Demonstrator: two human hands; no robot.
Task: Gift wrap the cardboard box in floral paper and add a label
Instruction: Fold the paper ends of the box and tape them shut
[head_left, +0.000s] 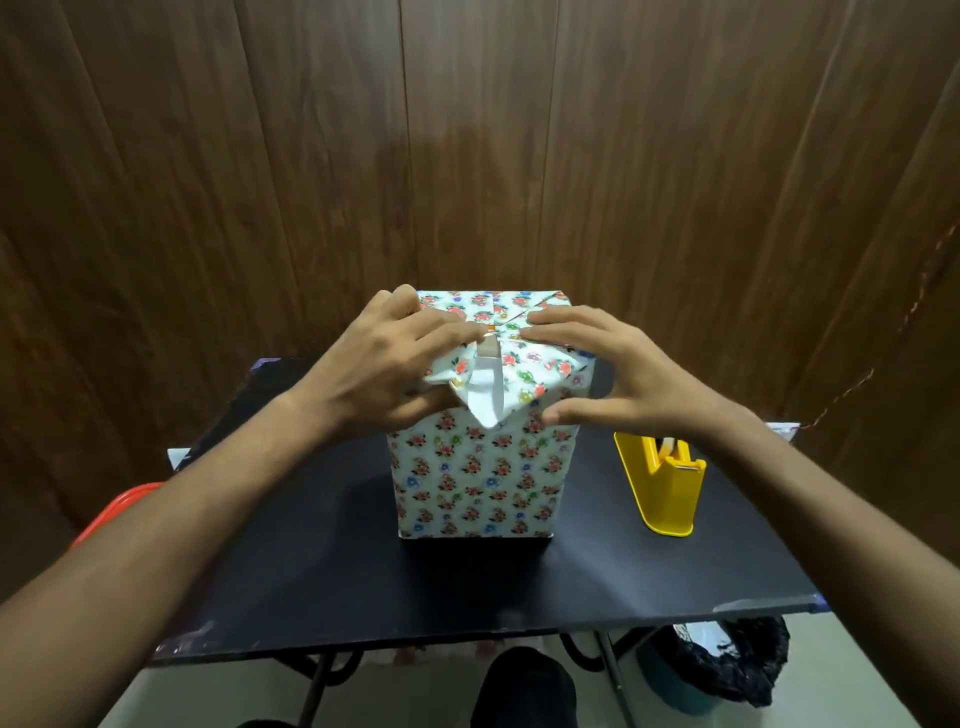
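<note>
The tall cardboard box (472, 478) stands upright in the middle of the black table (322, 587), its sides covered in white floral paper. On its top the paper flaps are folded inward; a near flap (485, 397) sticks out toward me with its white underside showing, and a sliver of bare cardboard shows at the centre. My left hand (384, 358) lies over the left part of the top, fingers pressing the folds toward the centre. My right hand (597, 364) presses the right flap down with straight fingers, thumb at the box's front upper corner.
A yellow tape dispenser (662, 486) stands on the table right of the box. A red object (119, 512) pokes out past the table's left edge. A bin with a black bag (722, 667) sits on the floor at lower right. Wood panelling rises behind.
</note>
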